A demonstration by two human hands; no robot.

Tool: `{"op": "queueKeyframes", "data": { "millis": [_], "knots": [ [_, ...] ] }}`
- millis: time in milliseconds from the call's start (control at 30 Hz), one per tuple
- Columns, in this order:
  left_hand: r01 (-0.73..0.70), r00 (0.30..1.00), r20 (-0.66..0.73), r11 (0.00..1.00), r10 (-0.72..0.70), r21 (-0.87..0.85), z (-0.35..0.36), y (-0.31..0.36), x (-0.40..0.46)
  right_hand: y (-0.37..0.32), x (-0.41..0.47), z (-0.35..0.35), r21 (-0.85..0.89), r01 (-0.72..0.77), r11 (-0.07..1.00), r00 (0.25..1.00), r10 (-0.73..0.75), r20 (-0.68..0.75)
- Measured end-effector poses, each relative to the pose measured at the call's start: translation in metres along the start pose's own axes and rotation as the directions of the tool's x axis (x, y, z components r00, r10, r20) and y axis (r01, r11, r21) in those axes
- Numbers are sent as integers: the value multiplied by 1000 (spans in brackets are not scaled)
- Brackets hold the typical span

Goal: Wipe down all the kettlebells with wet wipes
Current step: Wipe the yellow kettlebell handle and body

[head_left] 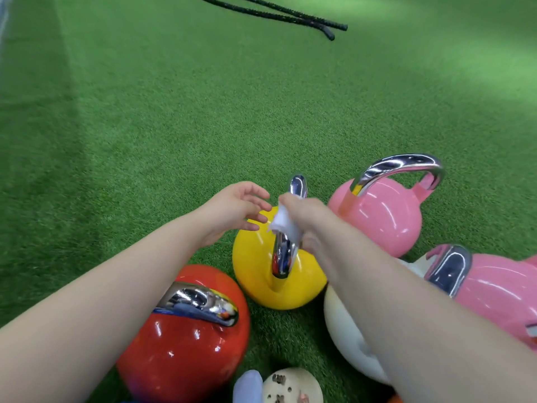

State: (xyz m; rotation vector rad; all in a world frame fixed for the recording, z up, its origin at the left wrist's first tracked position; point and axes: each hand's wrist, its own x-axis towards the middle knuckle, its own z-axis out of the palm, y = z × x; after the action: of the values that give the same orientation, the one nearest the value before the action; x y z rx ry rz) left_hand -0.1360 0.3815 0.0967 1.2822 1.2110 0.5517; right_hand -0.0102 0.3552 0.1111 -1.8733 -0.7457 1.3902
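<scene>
A yellow kettlebell (255,266) with a chrome handle stands on the green turf in the middle. My right hand (308,216) grips a white wet wipe (283,223) wrapped around that handle near its top. My left hand (232,210) hovers just left of the handle with fingers spread and relaxed, holding nothing. A red kettlebell (186,338) sits at the lower left under my left forearm. Two pink kettlebells (383,216) (499,292) stand to the right. A white kettlebell (345,330) is partly hidden under my right forearm.
Green artificial turf (145,112) stretches ahead and to the left. The ends of two black battle ropes (328,29) lie at the top. A pale round object (290,385) and a light blue item (247,385) show at the bottom edge.
</scene>
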Motion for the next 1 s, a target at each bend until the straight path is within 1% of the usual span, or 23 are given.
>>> {"op": "queueKeyframes", "data": {
  "millis": [67, 100, 133, 233, 300, 467, 567, 633, 700, 800, 900, 967, 1000],
  "knots": [
    [7, 999, -42, 999, -6, 34, -1, 0, 0, -10, 6, -3, 68, -109, 992, 990, 103, 92],
    [9, 999, -42, 998, -6, 69, 0, 0, -1, -12, 8, -4, 63, -120, 991, 989, 113, 97],
    [11, 999, -37, 994, -7, 108, 0, 0, -1, -11, 12, -3, 55, -107, 993, 992, 103, 68],
    [11, 1000, -21, 984, -7, 177, 1, 0, -2, -6, 13, 6, 44, -5, 999, 996, 9, -86],
    [9, 1000, -13, 979, -6, 202, 1, 0, -1, 3, 6, 9, -9, 71, 997, 986, -72, -148],
    [-5, 1000, 10, 973, 2, 233, 3, -2, 1, 37, -15, 19, -154, 274, 949, 931, -302, -204],
    [-8, 1000, 6, 972, 7, 236, 4, -3, 0, 69, -19, 26, -197, 339, 920, 887, -382, -259],
    [-6, 1000, 2, 972, 6, 236, 4, -4, 0, 89, -17, 27, -204, 393, 897, 858, -437, -269],
    [1, 1000, 15, 965, -5, 262, 3, -6, 1, 105, -15, 27, -263, 449, 854, 823, -510, -249],
    [20, 996, 69, 925, -50, 379, 3, -12, 4, 116, -13, 25, -342, 502, 795, 790, -582, -194],
    [9, 983, 148, 841, -105, 540, 2, -21, 9, 116, -12, 22, -327, 510, 795, 798, -580, -163],
    [-14, 971, 198, 799, -132, 602, 1, -26, 13, 110, -12, 19, -217, 488, 845, 842, -522, -140],
    [-24, 968, 212, 788, -137, 616, 0, -27, 14, 105, -12, 18, -129, 461, 878, 872, -475, -118]
  ]
}}
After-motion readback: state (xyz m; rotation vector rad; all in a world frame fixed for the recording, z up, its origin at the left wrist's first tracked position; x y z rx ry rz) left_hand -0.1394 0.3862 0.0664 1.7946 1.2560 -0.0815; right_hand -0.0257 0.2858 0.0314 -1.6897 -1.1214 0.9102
